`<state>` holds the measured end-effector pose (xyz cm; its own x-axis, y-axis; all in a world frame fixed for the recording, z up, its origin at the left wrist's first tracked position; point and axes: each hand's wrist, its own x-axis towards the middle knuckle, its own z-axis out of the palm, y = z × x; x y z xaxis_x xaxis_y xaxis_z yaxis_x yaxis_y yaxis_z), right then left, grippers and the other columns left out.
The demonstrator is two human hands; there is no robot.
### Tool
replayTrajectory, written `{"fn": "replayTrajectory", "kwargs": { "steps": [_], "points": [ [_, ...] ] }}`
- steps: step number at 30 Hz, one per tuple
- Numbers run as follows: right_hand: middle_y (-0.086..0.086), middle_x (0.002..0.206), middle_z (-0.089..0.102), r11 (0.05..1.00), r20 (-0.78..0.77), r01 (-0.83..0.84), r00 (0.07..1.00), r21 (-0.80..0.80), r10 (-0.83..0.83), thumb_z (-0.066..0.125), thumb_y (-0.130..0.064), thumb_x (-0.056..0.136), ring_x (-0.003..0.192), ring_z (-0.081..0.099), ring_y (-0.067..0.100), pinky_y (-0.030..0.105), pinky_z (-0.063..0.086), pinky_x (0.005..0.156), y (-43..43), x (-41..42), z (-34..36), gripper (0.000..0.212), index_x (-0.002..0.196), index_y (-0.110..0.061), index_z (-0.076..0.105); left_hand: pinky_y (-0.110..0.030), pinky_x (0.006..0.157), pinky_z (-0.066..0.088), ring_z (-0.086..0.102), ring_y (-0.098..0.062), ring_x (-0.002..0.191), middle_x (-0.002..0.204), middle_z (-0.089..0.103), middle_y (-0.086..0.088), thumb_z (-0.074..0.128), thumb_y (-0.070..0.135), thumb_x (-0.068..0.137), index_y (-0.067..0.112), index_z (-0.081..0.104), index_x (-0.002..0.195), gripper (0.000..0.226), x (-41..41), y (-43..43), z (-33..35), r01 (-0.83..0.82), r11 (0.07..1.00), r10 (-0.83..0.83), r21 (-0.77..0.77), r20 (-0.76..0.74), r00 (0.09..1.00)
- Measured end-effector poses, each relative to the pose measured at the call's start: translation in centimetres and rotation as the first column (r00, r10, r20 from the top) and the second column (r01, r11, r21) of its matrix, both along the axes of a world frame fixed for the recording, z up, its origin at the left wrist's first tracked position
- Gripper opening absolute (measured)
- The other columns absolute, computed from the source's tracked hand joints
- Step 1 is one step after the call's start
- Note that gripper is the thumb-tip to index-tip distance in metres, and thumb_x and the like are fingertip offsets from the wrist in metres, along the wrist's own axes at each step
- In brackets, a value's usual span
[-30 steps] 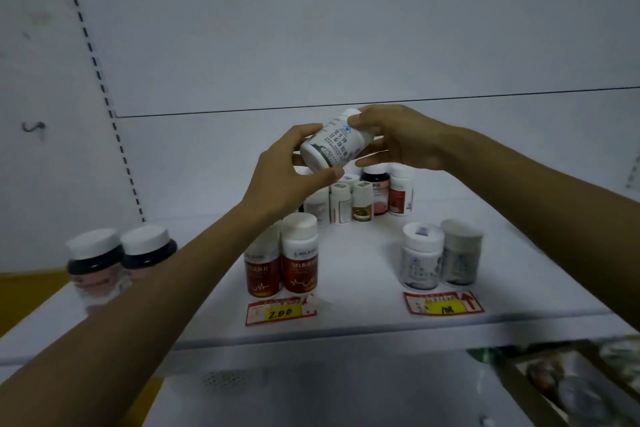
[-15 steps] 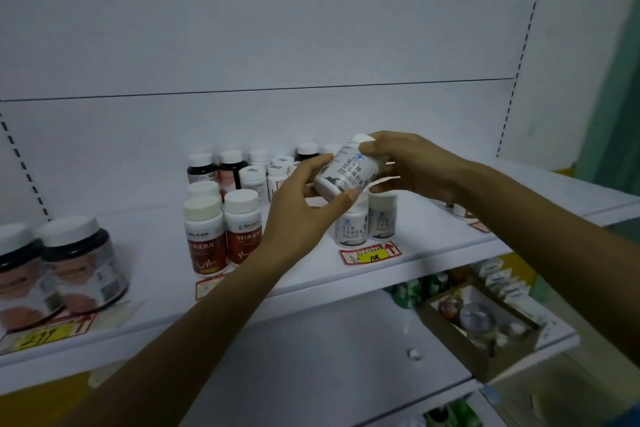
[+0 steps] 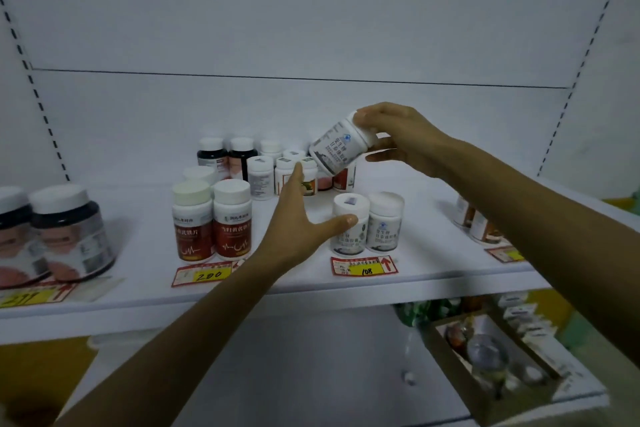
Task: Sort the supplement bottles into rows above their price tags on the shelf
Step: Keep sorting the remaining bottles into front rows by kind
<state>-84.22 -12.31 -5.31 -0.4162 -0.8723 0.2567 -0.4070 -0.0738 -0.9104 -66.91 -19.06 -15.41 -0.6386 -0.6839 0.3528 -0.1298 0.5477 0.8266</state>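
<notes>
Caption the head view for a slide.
Right hand holds a tilted white bottle; open left hand beside the 108-tag pair.

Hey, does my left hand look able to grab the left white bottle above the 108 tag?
Probably yes. The left hand is open and empty, its thumb right beside that white bottle, and nothing stands between them.
</notes>
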Motion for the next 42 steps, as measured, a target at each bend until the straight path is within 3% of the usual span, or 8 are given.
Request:
{"fn": "replayTrajectory", "kwargs": {
  "steps": [3,6,9,11,17,23,30,42],
  "points": [
    [-0.002,0.106,0.060,0.996,-0.145,0.019,0.989,0.088,-0.006,0.064,-0.033,0.087,0.089,0.064,0.018,0.035,0.056,0.082,-2.1,-2.3,-0.1,0.031,0.113,-0.018,0.059,-0.045,0.114,0.025,0.019,-0.016,0.142,0.157,0.011,0.007,0.074,0.053,0.059,0.030,0.003,0.147,0.115,-1.4,0.3,-1.0,-0.037,0.998,0.036,0.050,0.023,0.999],
    [0.002,0.107,0.059,0.976,-0.286,-0.031,0.954,0.217,0.094,0.067,-0.032,0.084,0.089,0.061,0.016,0.032,0.054,0.078,-4.3,-4.1,-1.2,0.033,0.112,-0.019,0.057,-0.031,0.110,0.023,0.024,-0.007,0.134,0.155,0.018,0.006,0.080,0.035,0.066,0.031,0.011,0.145,0.105,-2.2,0.5,-1.7,-0.076,0.996,0.074,0.040,0.047,0.996],
    [0.007,0.118,0.057,0.922,-0.432,-0.102,0.860,0.374,0.271,0.071,-0.032,0.082,0.099,0.060,0.022,0.036,0.055,0.083,-6.1,-4.6,-2.7,0.036,0.111,-0.017,0.057,-0.019,0.100,0.025,0.028,-0.001,0.125,0.152,0.024,0.006,0.081,0.029,0.067,0.028,0.016,0.144,0.101,-2.3,0.3,-2.8,-0.105,0.994,0.104,0.000,0.145,0.984],
    [0.007,0.121,0.055,0.871,-0.492,-0.132,0.780,0.473,0.386,0.072,-0.036,0.080,0.102,0.060,0.024,0.038,0.056,0.084,-7.1,-4.8,-3.7,0.038,0.111,-0.020,0.056,-0.024,0.106,0.029,0.030,-0.006,0.132,0.154,0.023,0.005,0.082,0.033,0.065,0.027,0.014,0.146,0.106,-2.3,-0.1,-3.6,-0.156,0.988,0.152,0.004,0.190,0.970],
    [0.006,0.116,0.059,0.840,-0.409,-0.251,0.784,0.481,0.468,0.060,-0.035,0.090,0.084,0.063,0.020,0.027,0.057,0.066,-8.3,-5.6,-4.4,0.027,0.110,-0.017,0.060,-0.032,0.108,0.036,0.037,-0.007,0.129,0.148,0.034,0.006,0.081,0.038,0.062,0.031,0.013,0.146,0.108,-2.7,-0.4,-4.1,-0.215,0.976,0.213,-0.018,0.246,0.946],
    [0.005,0.112,0.063,0.824,-0.431,-0.291,0.740,0.486,0.516,0.059,-0.034,0.090,0.087,0.068,0.023,0.027,0.058,0.065,-8.0,-5.9,-4.7,0.027,0.109,-0.016,0.059,-0.025,0.104,0.036,0.039,0.001,0.121,0.144,0.040,0.009,0.080,0.038,0.065,0.033,0.017,0.145,0.102,-2.8,-0.3,-4.2,-0.235,0.971,0.236,-0.030,0.241,0.942],
    [0.001,0.102,0.063,0.835,-0.483,-0.295,0.706,0.464,0.518,0.059,-0.039,0.090,0.075,0.066,0.016,0.025,0.057,0.062,-7.6,-5.6,-4.6,0.030,0.108,-0.015,0.058,-0.033,0.104,0.041,0.044,-0.002,0.124,0.140,0.044,0.014,0.078,0.045,0.064,0.037,0.029,0.140,0.091,-2.6,-0.4,-4.3,-0.196,0.980,0.193,-0.014,0.267,0.944],
    [-0.001,0.098,0.062,0.807,-0.483,-0.268,0.687,0.526,0.543,0.058,-0.039,0.090,0.077,0.065,0.017,0.024,0.056,0.061,-8.1,-5.2,-4.3,0.030,0.106,-0.014,0.055,-0.019,0.097,0.039,0.047,-0.001,0.116,0.131,0.050,0.015,0.076,0.036,0.070,0.035,0.052,0.117,0.053,-2.5,-0.2,-4.3,-0.158,0.987,0.160,-0.028,0.230,0.960]
  ]
}}
